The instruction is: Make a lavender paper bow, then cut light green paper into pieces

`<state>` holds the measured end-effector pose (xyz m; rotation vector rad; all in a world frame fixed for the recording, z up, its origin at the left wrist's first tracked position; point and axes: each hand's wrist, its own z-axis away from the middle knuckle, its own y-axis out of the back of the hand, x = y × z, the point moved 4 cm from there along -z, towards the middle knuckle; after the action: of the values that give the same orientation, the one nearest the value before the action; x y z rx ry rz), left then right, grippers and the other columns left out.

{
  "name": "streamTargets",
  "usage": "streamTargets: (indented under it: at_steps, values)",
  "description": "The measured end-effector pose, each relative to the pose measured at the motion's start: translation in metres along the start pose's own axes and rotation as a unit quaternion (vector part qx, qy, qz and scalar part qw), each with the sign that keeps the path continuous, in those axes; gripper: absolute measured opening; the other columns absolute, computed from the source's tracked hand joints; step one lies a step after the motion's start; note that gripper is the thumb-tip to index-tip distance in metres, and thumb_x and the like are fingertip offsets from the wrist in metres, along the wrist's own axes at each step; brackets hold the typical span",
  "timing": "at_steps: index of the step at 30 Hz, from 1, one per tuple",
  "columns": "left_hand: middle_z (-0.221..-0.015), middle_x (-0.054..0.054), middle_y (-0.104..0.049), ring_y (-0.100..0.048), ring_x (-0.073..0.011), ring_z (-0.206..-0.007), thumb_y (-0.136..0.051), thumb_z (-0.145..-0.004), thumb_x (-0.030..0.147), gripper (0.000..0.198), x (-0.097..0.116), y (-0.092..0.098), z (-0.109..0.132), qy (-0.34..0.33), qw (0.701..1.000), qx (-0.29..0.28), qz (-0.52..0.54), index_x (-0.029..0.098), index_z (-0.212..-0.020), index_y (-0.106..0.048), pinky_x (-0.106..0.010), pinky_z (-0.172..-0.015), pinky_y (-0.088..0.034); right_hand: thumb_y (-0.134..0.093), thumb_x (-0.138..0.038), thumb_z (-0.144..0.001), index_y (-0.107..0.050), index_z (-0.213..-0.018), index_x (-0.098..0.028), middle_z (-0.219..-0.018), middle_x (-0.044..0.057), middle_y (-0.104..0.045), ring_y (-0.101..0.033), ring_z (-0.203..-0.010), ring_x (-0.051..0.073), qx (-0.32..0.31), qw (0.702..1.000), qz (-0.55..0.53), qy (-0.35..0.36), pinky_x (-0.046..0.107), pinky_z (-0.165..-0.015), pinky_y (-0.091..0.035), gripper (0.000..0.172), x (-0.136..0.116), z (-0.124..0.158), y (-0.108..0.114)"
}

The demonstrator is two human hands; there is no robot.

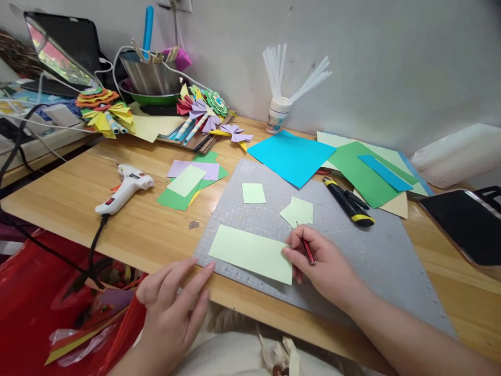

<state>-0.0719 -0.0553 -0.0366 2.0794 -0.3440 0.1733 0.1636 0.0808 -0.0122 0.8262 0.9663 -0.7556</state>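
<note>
My right hand (319, 256) has a dark red pencil (308, 249) tucked in its fingers. Its thumb and fingertips also pinch the right end of a long pale green paper strip (250, 253), which lies over the grey cutting mat (376, 266). At the mat's near left corner, my left hand (176, 303) is open, fingers apart, just short of the strip. Behind the strip lie a small pale green paper square (253, 193) and a pale green paper pentagon (298, 211), the latter just beyond the right fingertips.
A white glue gun (125, 190) lies left, near stacked coloured papers (178, 193). Blue paper (293, 156) overlaps the mat's back edge. A black-and-yellow utility knife (348, 203) rests on the right. Behind stands a paper cup (278, 115) with white sticks. A red bag (23, 313) hangs lower left.
</note>
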Motion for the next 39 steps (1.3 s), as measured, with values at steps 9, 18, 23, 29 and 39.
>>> streamTargets:
  at_steps: [9,18,23,29,39]
  values:
    - [-0.111,-0.006,-0.055,-0.047,-0.0255,-0.093,-0.054,-0.086,0.023,0.068,-0.024,-0.005,0.010,0.009,0.999,0.028,-0.013,0.044,-0.146,-0.032,-0.044,-0.085,-0.036,-0.063,-0.039,-0.085,-0.040,-0.078,-0.023,-0.072,-0.006,-0.051,-0.054,-0.046,0.008,0.014,1.000,-0.004,0.004,0.023,-0.045,-0.045,0.029,-0.004,-0.004,-0.011]
    - [-0.094,-0.004,-0.066,-0.044,-0.0267,-0.092,-0.040,-0.094,0.036,0.050,-0.022,-0.010,0.015,0.014,0.998,0.051,-0.027,0.047,-0.143,-0.036,-0.045,-0.079,-0.032,-0.066,-0.045,-0.083,-0.042,-0.075,-0.024,-0.075,-0.003,-0.053,-0.052,-0.046,0.009,0.067,0.998,0.014,-0.009,0.024,-0.042,-0.047,0.033,0.001,0.007,-0.010]
    - [-0.091,-0.004,-0.067,-0.048,-0.0237,-0.087,-0.043,-0.092,0.035,0.042,-0.018,-0.009,0.009,-0.005,0.992,0.126,-0.020,0.037,-0.132,-0.056,-0.043,-0.077,-0.032,-0.066,-0.048,-0.082,-0.041,-0.075,-0.024,-0.077,-0.003,-0.054,-0.050,-0.046,0.008,0.105,0.993,0.046,-0.023,0.023,-0.043,-0.044,0.036,-0.002,0.013,-0.015]
    - [-0.095,-0.003,-0.063,-0.048,-0.0206,-0.086,-0.044,-0.092,0.034,0.035,-0.016,-0.008,0.002,0.001,0.990,0.144,-0.011,0.031,-0.116,-0.069,-0.041,-0.077,-0.031,-0.064,-0.045,-0.084,-0.040,-0.074,-0.023,-0.077,-0.005,-0.054,-0.048,-0.047,0.007,0.104,0.992,0.065,-0.023,0.021,-0.046,-0.042,0.034,-0.001,0.014,-0.016]
    - [-0.096,-0.007,-0.061,-0.047,-0.0221,-0.085,-0.043,-0.092,0.032,0.038,-0.013,-0.007,-0.002,0.003,0.989,0.150,0.004,0.030,-0.124,-0.065,-0.041,-0.076,-0.029,-0.062,-0.044,-0.085,-0.041,-0.074,-0.024,-0.074,-0.005,-0.054,-0.049,-0.047,0.007,0.110,0.990,0.087,-0.017,0.021,-0.047,-0.041,0.031,-0.003,0.016,-0.018]
